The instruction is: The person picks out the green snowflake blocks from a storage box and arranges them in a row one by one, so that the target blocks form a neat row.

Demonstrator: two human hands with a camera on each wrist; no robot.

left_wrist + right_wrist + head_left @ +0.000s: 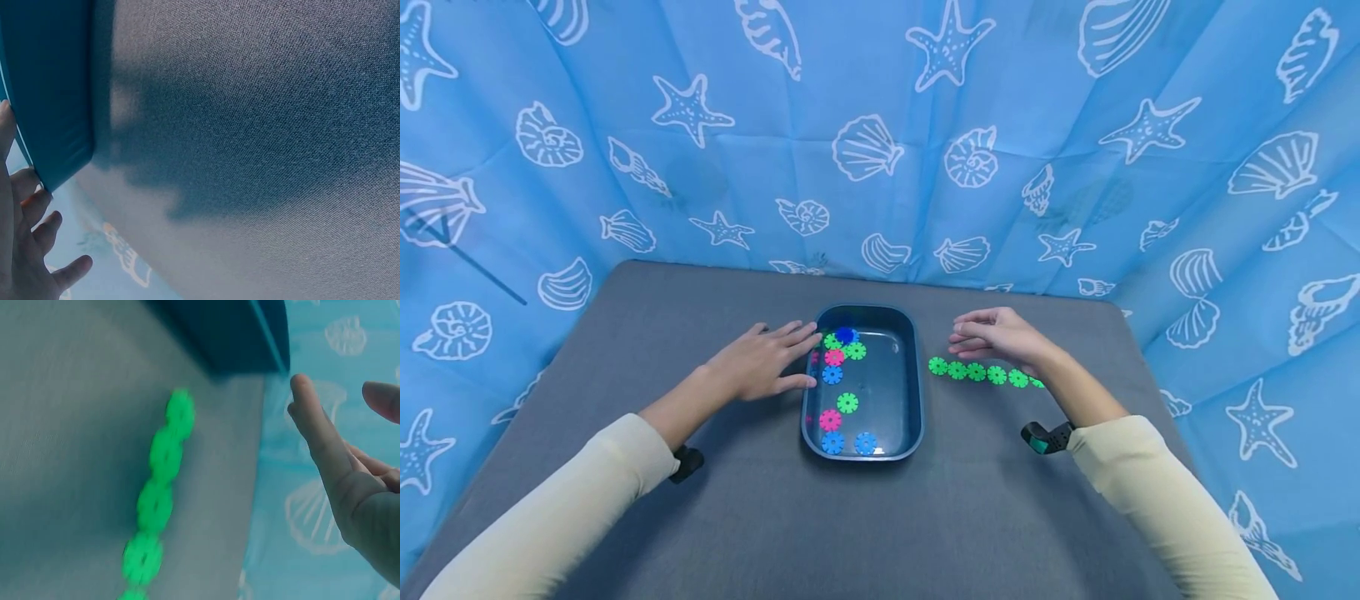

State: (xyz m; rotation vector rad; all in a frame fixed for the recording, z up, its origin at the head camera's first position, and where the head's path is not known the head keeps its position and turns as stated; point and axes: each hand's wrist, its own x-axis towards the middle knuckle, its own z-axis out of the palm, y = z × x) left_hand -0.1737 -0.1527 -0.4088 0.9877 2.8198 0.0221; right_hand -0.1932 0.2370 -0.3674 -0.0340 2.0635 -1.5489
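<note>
My left hand [767,362] lies at the left rim of a dark blue plastic tray [919,392], its fingers extended. In the left wrist view, its fingertips touch the tray's edge [62,94]. Inside the tray, flat notched discs gather mostly along the left side: several blue, green and pink ones, such as a pink disc [830,420] and a green disc [847,402]. Right of the tray, my right hand [1000,335] hovers above a row of green notched discs [976,372]. Thumb and fingers are apart in the right wrist view, with nothing between them; the forearm hides the row's far end.
A grey cloth-covered table [737,517] carries the tray and the row. Behind it hangs a blue curtain [820,92] printed with white shells and starfish. Dark bands with small devices sit at both wrists, the right device [1045,437] showing below the sleeve.
</note>
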